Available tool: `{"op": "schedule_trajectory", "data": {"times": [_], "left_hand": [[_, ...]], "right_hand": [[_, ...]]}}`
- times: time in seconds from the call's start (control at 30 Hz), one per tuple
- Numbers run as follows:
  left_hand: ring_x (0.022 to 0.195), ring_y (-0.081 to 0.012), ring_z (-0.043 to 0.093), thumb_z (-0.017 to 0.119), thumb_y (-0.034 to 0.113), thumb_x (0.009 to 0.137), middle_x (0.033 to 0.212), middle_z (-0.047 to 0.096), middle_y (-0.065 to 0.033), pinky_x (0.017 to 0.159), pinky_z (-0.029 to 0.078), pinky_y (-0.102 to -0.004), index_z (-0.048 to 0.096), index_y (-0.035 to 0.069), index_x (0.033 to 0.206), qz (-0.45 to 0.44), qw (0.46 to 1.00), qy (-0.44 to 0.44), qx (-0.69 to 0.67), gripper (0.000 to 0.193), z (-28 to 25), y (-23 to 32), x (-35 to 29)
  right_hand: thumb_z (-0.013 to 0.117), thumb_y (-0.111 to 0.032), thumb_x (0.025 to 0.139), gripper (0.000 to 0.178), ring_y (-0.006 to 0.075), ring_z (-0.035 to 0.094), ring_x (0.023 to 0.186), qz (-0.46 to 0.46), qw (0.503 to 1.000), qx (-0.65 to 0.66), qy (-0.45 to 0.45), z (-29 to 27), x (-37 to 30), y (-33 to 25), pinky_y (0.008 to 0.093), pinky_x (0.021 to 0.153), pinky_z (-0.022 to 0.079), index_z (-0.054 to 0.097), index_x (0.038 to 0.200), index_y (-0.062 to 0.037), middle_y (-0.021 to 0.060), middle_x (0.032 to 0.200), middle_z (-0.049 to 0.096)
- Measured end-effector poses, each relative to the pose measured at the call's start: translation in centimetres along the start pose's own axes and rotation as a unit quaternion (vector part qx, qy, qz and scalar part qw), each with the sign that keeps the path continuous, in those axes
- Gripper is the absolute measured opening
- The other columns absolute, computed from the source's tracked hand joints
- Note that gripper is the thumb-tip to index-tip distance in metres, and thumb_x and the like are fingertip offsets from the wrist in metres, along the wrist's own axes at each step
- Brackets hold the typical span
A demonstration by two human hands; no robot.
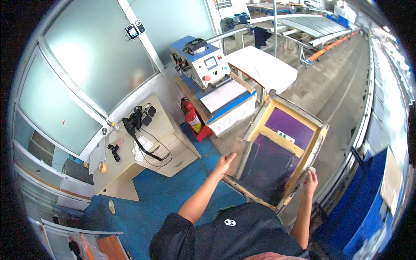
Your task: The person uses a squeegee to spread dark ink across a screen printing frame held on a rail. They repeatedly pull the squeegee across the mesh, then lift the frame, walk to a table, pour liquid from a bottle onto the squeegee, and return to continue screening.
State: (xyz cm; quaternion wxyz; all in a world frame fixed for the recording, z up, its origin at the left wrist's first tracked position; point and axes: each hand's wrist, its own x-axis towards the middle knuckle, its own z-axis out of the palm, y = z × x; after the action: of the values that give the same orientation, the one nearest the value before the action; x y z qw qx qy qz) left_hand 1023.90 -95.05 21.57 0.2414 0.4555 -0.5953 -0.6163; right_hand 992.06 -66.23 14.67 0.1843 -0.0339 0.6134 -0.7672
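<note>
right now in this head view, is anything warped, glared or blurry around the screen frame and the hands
Head view: fisheye bends the window frames and the rail near the rim; corners go black. The frosted panes glow with soft glare. The screen frame, left hand and right hand read sharp, evenly lit, without hard shadows.

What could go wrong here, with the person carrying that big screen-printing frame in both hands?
The frame is wide, and each hand, left hand and right hand, holds only an edge, so it might tilt or slip. Its far corner sits close to the press machine and white table and may knock them.
</note>
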Motion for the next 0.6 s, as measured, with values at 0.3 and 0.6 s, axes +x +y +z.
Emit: {"op": "schedule_trajectory", "data": {"times": [0.3, 0.6], "left_hand": [[0.105, -0.0161, 0.061, 0.069, 0.060, 0.090, 0.116, 0.070, -0.0070, 0.094, 0.046, -0.0324, 0.069, -0.001, 0.120, -0.031, 1.000, 0.002, -0.003, 0.068, 13.7, 5.5, 14.7], [0.120, -0.0192, 0.057, 0.067, 0.059, 0.091, 0.130, 0.065, -0.0134, 0.103, 0.044, -0.0361, 0.062, -0.003, 0.132, -0.083, 0.996, -0.042, 0.012, 0.075, 26.4, 9.8, 34.9]], "right_hand": [[0.066, -0.018, 0.098, 0.021, -0.0015, 0.038, 0.055, 0.000, 0.999, -0.010, 0.042, -1.9, 19.2, -3.7, 0.0178, 0.049, 0.028, 0.073, 0.115, -0.0070, -0.0116, 0.072, 0.055], [0.067, -0.018, 0.095, 0.026, 0.0128, 0.063, 0.106, -0.052, 0.989, -0.125, 0.057, 2.3, 40.7, -5.9, 0.0264, 0.096, 0.045, 0.074, 0.115, -0.0031, 0.0044, 0.111, 0.073]]}}
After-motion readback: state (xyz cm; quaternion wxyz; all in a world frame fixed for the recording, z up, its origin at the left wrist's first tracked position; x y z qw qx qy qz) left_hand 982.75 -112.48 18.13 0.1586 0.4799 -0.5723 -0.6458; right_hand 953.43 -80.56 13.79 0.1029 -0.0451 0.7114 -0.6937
